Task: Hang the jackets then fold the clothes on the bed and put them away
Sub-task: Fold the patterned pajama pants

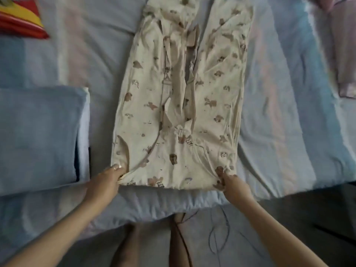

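A cream garment [179, 97] printed with small brown animals lies flat along the middle of the bed [279, 105], its sides folded inward. The left hand [107, 179] pinches its near left corner, and the right hand [230, 181] is clenched on its near right corner. A folded blue cloth [38, 135] lies just left of it, and a red and yellow item [21, 18] sits at the far left.
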Tool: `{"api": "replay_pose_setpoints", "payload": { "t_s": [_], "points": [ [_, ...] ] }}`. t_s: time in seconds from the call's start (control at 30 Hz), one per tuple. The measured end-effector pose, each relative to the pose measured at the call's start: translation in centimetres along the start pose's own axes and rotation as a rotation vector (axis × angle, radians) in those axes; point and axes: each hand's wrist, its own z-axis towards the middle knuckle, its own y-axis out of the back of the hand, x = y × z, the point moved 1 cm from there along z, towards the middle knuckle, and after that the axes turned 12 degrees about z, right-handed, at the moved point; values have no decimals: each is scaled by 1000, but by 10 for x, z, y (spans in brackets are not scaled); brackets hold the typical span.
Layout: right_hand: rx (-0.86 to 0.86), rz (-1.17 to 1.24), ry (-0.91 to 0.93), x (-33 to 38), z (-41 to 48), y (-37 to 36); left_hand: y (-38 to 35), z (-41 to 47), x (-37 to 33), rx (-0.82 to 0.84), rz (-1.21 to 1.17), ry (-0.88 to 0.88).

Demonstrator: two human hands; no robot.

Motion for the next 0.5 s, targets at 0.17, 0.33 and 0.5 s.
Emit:
{"api": "replay_pose_setpoints", "payload": {
  "t_s": [0.17,0.33,0.5],
  "points": [
    [157,43,-128,-29,-8,-90,-75,-34,9,85,22,-64],
    [461,-1,-254,-26,18,-111,-91,-24,13,309,74,-83],
    [-11,278,-233,15,62,-54,-62,19,-10,474,-322,54]
  ]
}}
